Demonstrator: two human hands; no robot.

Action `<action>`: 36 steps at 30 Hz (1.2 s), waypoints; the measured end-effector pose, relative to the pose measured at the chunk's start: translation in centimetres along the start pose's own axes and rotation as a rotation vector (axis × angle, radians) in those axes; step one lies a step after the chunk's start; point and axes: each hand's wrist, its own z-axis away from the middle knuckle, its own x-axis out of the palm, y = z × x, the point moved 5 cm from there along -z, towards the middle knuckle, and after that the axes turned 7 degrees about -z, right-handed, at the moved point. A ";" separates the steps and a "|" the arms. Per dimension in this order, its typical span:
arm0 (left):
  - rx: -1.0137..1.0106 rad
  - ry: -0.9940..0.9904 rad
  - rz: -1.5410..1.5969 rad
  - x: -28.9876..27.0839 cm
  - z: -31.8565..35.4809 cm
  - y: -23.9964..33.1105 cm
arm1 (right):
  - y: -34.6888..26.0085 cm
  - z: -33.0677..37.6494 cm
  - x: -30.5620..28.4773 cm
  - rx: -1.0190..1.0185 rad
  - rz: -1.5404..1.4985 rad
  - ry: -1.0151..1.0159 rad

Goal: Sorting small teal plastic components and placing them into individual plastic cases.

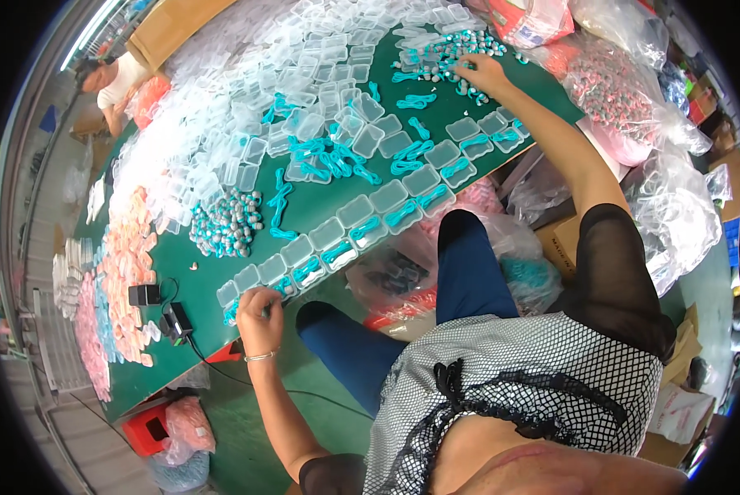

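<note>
A row of open clear plastic cases [386, 197] runs along the near table edge, several with a bundled teal cord [402, 214] inside. At the row's left end my left hand [261, 320] is closed, fingers curled over the last cases; what they grip is hidden. My right arm stretches far to the right, where my right hand [484, 74] has its fingers bent together at a pile of small grey-and-teal pieces [469, 45]. Whatever is between those fingertips is too small to tell. Loose teal cord bundles [325, 157] lie mid-table.
A big heap of clear cases [213, 107] covers the far green table [304, 210]. A second grey-and-teal pile [226, 223], peach pieces [127, 247] and a black adapter [174, 322] lie left. Filled plastic bags [609, 99] stand right. Another person [122, 87] sits far left.
</note>
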 end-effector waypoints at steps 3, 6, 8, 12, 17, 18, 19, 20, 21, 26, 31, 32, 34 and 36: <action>0.018 0.034 -0.027 0.0 0.3 -0.1 | -2.9 0.2 2.1 0.248 -0.167 -0.230; 0.064 0.066 -0.053 0.1 0.3 0.4 | -4.0 0.7 1.6 0.092 0.027 -0.050; 0.080 0.078 -0.087 -0.1 0.6 0.6 | -4.4 1.1 2.7 0.027 0.055 -0.046; 0.036 0.094 -0.106 0.2 1.7 -0.8 | -6.4 2.2 5.3 -0.184 0.182 -0.069; 0.075 0.114 -0.083 0.1 1.1 -0.3 | -8.9 2.8 5.3 -0.327 0.286 -0.135; 0.049 0.116 -0.099 -0.2 0.9 -0.2 | -9.0 3.0 5.5 -0.348 0.286 -0.135; 0.044 0.138 -0.047 -0.6 0.8 0.0 | -9.6 3.3 6.1 -0.362 0.267 -0.153; 0.045 0.160 0.009 -0.9 0.6 -0.2 | -10.1 3.7 6.3 -0.385 0.263 -0.132; 0.028 0.161 -0.001 -1.1 0.3 -0.8 | -10.7 4.0 6.6 -0.407 0.262 -0.109; -0.175 0.234 -0.051 -1.5 -3.2 -4.2 | -12.8 5.7 8.1 -0.483 0.261 -0.090; -0.052 0.237 -0.322 0.6 -6.4 -5.0 | -12.3 6.3 7.7 -0.542 0.103 -0.108; -0.087 0.176 -0.442 1.2 -7.0 -5.4 | -12.7 6.5 7.3 -0.559 0.091 -0.128; -0.139 0.082 -0.570 1.5 -7.9 -5.9 | -13.9 7.0 7.8 -0.564 0.042 -0.197; -0.149 0.052 -0.534 0.9 -7.3 -6.1 | -14.5 7.1 8.5 -0.600 -0.015 -0.229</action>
